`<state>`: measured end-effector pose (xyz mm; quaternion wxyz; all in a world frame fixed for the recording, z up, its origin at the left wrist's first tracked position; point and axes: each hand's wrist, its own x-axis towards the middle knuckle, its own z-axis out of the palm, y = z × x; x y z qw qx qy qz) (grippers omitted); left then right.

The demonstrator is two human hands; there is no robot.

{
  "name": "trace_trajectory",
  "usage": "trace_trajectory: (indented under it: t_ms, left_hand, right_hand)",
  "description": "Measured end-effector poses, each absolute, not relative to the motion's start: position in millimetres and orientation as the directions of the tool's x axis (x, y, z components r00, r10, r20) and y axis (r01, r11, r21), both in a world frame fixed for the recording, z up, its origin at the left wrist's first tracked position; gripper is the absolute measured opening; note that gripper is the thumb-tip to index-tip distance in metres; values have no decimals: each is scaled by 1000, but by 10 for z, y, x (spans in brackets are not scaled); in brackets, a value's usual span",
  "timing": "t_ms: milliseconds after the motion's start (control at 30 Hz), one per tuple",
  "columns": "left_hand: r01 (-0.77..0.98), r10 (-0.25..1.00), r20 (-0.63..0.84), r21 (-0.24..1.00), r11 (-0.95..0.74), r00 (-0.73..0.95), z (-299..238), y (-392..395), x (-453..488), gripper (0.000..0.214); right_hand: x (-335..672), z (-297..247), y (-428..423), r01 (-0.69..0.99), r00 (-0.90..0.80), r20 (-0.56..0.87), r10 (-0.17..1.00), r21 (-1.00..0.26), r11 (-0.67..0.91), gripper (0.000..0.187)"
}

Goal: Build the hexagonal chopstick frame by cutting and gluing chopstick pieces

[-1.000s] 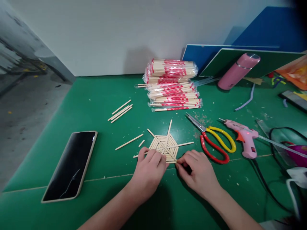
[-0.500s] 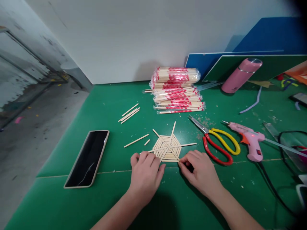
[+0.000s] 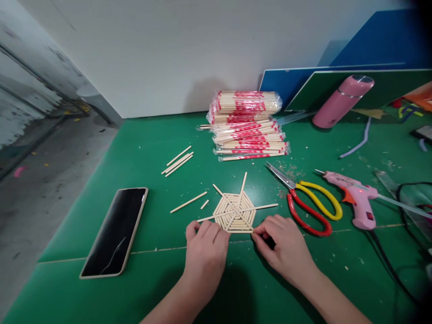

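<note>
Grip of the right hand (image 3: pixel 285 245) is narrow — thumb and forefinger pinch the near right corner of the hexagonal stick web (image 3: pixel 235 211), flat on the green surface (image 3: pixel 141 135) just ahead of both hands, while the left hand (image 3: pixel 205 245) holds nothing, bent fingertips pressing the web's near left edge. A near-side stick seems to be getting seated, which calls for light, steady pressure so the spokes stay put. Clear plastic packs (image 3: pixel 248 130) by the wall are full of sticks — the pink flask (image 3: pixel 342 101) hides its contents.
</note>
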<state>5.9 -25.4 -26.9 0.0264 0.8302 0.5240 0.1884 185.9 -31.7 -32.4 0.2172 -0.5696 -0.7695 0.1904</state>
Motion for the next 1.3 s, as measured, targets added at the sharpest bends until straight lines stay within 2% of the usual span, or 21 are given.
trace_trajectory:
  t_ms: [200, 400, 700, 833, 933, 967, 1100, 1300]
  left_hand:
    - [853, 904, 207, 307, -423, 374, -246, -244, 57, 25]
    - [823, 905, 202, 376, -425, 374, -253, -244, 38, 26]
    - [857, 903, 178, 288, -428, 392, -264, -249, 32, 24]
    - [869, 875, 279, 197, -455, 395, -259, -263, 44, 23]
    - [879, 871, 347, 201, -432, 348, -230, -266, 13, 11]
    - [884, 880, 335, 211, -417, 336, -215, -261, -6, 13]
    - [889, 906, 188, 196, -413, 379, -137, -197, -62, 44]
    - [832, 848, 41, 172, -527, 528, -38, 25, 28, 64]
  right_hand:
    - [1858, -316, -308, 789, -256, 111, 960, -550, 274, 15]
    - [1846, -299, -294, 782, -258, 101, 961, -562, 269, 14]
    - [1849, -315, -296, 807, -258, 101, 961, -524, 272, 13]
    - [1851, -330, -309, 810, -252, 114, 961, -518, 274, 13]
    - [1851, -331, -316, 809, -247, 126, 961, -519, 276, 11]
    - [1852, -329, -317, 809, -245, 129, 961, -519, 276, 11]
    - [1853, -324, -319, 804, -242, 144, 960, -523, 281, 11]
    - [1858, -335, -321, 800, -235, 164, 958, -528, 286, 9]
